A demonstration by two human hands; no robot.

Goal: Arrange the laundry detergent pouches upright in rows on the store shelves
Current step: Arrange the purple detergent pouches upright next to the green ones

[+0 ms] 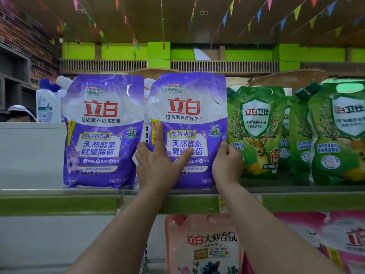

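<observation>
Two purple detergent pouches stand upright side by side on the top shelf (59, 191). On the front of the right purple pouch (187, 107) my left hand (158, 165) lies with index finger and thumb spread out straight. My right hand (227, 163) grips that pouch's right edge, fingers curled behind it. The left purple pouch (102, 123) stands untouched. To the right stand several green pouches (254, 127), upright in a row.
White bottles (48, 103) stand behind the left purple pouch. Below the shelf edge are a pink-orange pouch (203, 246) and a pink pouch (335, 238). A white panel (29, 153) fills the left side. A person's capped head (21, 113) shows far left.
</observation>
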